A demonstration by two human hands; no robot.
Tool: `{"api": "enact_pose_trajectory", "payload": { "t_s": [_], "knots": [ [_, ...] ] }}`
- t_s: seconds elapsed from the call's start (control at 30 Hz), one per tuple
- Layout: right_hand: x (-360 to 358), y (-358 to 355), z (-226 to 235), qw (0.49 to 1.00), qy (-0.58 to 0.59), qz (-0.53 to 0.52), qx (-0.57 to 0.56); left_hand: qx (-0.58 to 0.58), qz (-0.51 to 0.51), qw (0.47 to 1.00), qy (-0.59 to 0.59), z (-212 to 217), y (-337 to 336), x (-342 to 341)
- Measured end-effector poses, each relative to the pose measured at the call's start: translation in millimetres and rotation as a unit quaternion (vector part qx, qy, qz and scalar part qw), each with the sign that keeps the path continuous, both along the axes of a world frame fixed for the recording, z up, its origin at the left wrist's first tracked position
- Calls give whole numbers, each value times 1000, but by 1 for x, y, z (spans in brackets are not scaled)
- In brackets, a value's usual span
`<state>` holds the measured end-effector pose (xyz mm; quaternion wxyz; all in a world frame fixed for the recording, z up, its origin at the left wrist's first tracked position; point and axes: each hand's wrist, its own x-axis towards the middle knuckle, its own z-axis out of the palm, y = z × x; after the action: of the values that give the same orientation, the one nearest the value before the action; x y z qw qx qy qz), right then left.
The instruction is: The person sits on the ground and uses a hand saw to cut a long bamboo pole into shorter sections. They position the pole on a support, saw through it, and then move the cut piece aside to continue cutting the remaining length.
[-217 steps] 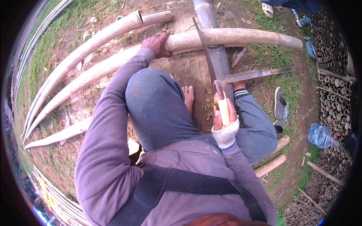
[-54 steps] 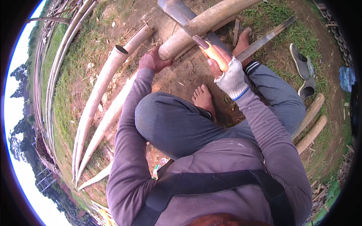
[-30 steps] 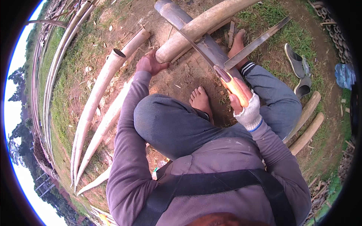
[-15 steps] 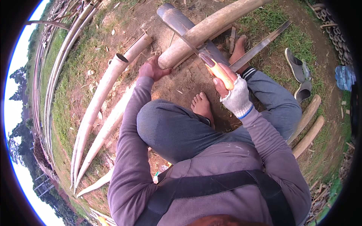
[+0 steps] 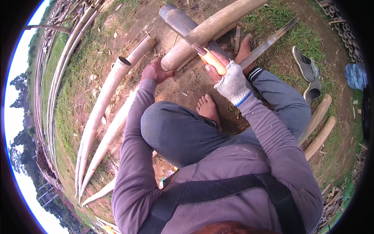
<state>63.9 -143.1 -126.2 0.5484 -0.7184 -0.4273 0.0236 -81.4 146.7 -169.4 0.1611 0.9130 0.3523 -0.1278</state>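
Note:
A thick pale bamboo pole (image 5: 218, 21) slants from the upper right to the middle, resting across a dark grey bamboo log (image 5: 175, 17). My left hand (image 5: 155, 72) is closed round its near end. In a pale fingerless knit glove, my right hand (image 5: 228, 76) grips the orange handle of a handsaw (image 5: 213, 62). Seen nearly edge-on, the saw's thin blade runs up and left across the bamboo; how deep it sits in the bamboo I cannot tell. A long flat metal blade (image 5: 269, 43) lies beyond my right hand, its near end hidden by my leg and hand.
More bamboo poles (image 5: 102, 93) lie to the left. Grey shoes (image 5: 303, 64) and a clear bluish plastic bottle (image 5: 355, 76) are at the right, with two bamboo lengths (image 5: 320, 136) beside my knee. My bare feet (image 5: 208, 107) rest on the dirt near the bamboo.
My right hand has moved up and left with the saw, so its handle is closer to the bamboo pole. My left hand still grips the pole's end.

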Motion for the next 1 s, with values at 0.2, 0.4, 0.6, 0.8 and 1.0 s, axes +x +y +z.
{"api": "enact_pose_trajectory", "payload": {
  "t_s": [0.2, 0.4, 0.6, 0.8, 1.0],
  "knots": [
    [-47, -191, 11, 990, 44, 56, -118, -21, 6, 999, 44, 1, -3, -12],
    [19, 45, -15, 999, 43, -10, -27, -23, 3, 999, 26, -3, -2, 7],
    [-26, -79, -3, 998, 66, 13, -13, 9, 13, 1000, 6, -5, 2, -2],
    [-40, -152, -14, 996, 60, 49, -41, -2, 22, 1000, 16, -6, -6, -11],
    [12, 47, -5, 1000, 2, -16, -27, 5, 7, 1000, 4, -5, -4, -7]
  ]
}}
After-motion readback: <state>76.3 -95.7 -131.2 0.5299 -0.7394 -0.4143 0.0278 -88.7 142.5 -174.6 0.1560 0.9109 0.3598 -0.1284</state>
